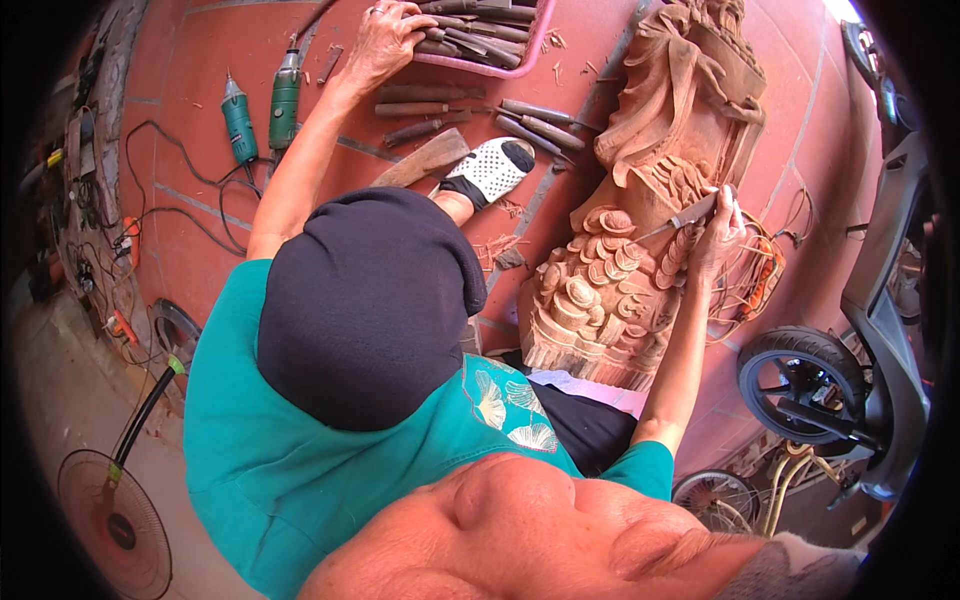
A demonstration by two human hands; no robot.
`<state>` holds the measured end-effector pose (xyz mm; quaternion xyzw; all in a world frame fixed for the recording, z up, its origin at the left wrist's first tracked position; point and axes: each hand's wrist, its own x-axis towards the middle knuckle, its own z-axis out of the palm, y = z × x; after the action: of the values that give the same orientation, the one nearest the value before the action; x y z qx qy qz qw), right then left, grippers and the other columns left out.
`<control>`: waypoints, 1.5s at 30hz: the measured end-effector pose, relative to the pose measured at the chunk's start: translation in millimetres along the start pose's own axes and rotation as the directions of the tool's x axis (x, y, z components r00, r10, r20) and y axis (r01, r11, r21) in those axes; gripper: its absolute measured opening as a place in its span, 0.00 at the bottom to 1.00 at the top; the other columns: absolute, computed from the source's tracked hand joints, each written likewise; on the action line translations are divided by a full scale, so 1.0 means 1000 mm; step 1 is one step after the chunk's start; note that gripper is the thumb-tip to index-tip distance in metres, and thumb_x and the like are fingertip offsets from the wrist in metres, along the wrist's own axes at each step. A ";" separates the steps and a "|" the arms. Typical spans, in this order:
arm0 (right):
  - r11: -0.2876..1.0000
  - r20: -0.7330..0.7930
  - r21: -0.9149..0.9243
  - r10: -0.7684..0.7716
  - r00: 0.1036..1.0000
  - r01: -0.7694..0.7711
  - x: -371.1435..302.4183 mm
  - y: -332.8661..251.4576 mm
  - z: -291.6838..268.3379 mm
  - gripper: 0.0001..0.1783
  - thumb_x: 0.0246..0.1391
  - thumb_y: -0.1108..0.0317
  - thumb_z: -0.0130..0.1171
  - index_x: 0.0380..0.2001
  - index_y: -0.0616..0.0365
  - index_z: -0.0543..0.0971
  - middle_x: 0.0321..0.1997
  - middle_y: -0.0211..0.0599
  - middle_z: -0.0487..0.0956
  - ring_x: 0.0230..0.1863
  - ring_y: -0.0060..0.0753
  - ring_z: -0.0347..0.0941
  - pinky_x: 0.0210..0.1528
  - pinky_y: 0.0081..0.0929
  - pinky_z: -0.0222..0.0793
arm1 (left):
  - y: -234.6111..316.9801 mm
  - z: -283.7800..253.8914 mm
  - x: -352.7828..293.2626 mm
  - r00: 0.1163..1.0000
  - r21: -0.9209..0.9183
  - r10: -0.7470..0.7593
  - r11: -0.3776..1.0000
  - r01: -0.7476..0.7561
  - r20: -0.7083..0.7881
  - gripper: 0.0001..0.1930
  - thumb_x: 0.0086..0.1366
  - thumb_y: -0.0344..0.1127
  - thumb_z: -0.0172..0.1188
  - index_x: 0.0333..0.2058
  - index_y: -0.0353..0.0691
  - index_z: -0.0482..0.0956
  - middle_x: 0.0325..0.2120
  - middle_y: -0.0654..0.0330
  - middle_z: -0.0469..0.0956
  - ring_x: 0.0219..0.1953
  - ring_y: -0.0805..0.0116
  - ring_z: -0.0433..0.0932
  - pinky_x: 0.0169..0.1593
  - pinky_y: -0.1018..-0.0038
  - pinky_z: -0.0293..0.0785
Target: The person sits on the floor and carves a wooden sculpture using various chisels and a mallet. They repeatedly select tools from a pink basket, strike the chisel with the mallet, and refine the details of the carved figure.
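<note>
Carving [650,190]: in the head view, a big brown piece of wood stretching away from the person, a little to the right, with draped folds toward its far end and rounded, overlapping discs nearer the legs
Right hand [722,235]: over the carving's right side, fingers wrapped round a bladed tool
Bladed tool [690,213]: slanting leftward over the discs; I cannot tell whether its tip touches the wood
Left hand [393,38]: reaching far forward to the left end of the pink basket, fingers bent by the tool handles; from here I cannot tell whether they grip one
Pink basket [549,35]: heaped with wood-handled carving tools [490,45]
Floor [790,60]: red tiles, more hand tools [418,108] laid out between basket and dotted white shoe [487,170], a wooden block [428,158] just beside the shoe
Left side: two green power tools [238,125] with dark cables, a fan [115,520] lower down
Right side: orange cord [765,280] near the carving, a black wheel [803,385] beyond
</note>
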<state>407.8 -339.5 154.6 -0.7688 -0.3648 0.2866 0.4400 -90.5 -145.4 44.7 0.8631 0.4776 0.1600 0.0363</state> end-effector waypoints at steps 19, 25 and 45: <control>1.000 -0.008 0.001 0.020 1.000 -0.020 -0.001 -0.003 0.001 0.18 0.66 0.58 0.56 0.31 0.62 0.84 0.25 0.21 0.73 0.29 0.14 0.64 0.33 0.17 0.59 | 0.043 0.017 -0.085 0.996 -0.074 -0.004 0.997 0.010 0.085 0.18 0.61 0.36 0.63 0.50 0.42 0.79 0.44 0.55 0.78 0.51 0.53 0.73 0.53 0.57 0.68; 1.000 -0.006 0.019 -0.004 1.000 0.004 0.002 0.004 0.000 0.18 0.66 0.58 0.55 0.30 0.62 0.84 0.25 0.21 0.72 0.28 0.14 0.63 0.33 0.18 0.58 | 0.033 0.037 -0.085 0.976 -0.185 0.006 0.982 0.035 0.216 0.17 0.63 0.34 0.62 0.50 0.39 0.76 0.46 0.50 0.76 0.52 0.48 0.72 0.54 0.55 0.67; 0.998 -0.012 -0.024 -0.051 0.999 0.050 0.001 0.001 0.002 0.20 0.66 0.56 0.54 0.30 0.62 0.84 0.24 0.22 0.72 0.27 0.16 0.63 0.32 0.18 0.57 | 0.056 -0.026 -0.054 0.986 -0.424 0.034 0.905 0.038 0.161 0.11 0.68 0.30 0.55 0.47 0.37 0.72 0.42 0.49 0.74 0.47 0.46 0.75 0.51 0.58 0.73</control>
<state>407.7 -338.2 152.7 -0.7664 -0.3848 0.2662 0.4401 -79.9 -223.1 67.8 0.8441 0.4276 0.1884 0.2631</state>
